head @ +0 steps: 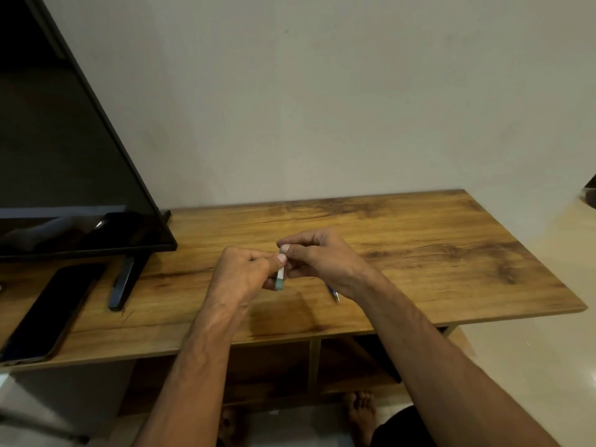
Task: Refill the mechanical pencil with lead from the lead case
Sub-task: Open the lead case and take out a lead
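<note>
Both hands meet above the middle of the wooden table [419, 253]. My left hand [245, 272] holds the small lead case [280, 279], a slim whitish box with a grey-green lower end, standing nearly upright. My right hand [319, 256] pinches the top end of the case with thumb and forefinger. The mechanical pencil [333, 293] lies on the table just under my right wrist; only its blue body and metal tip show. No loose lead can be made out.
A black monitor [64, 156] stands at the left on a dark foot [124, 282]. A dark phone or tablet [48, 314] lies flat near the left front edge. The table's right edge drops to a pale floor. My bare feet show below the shelf.
</note>
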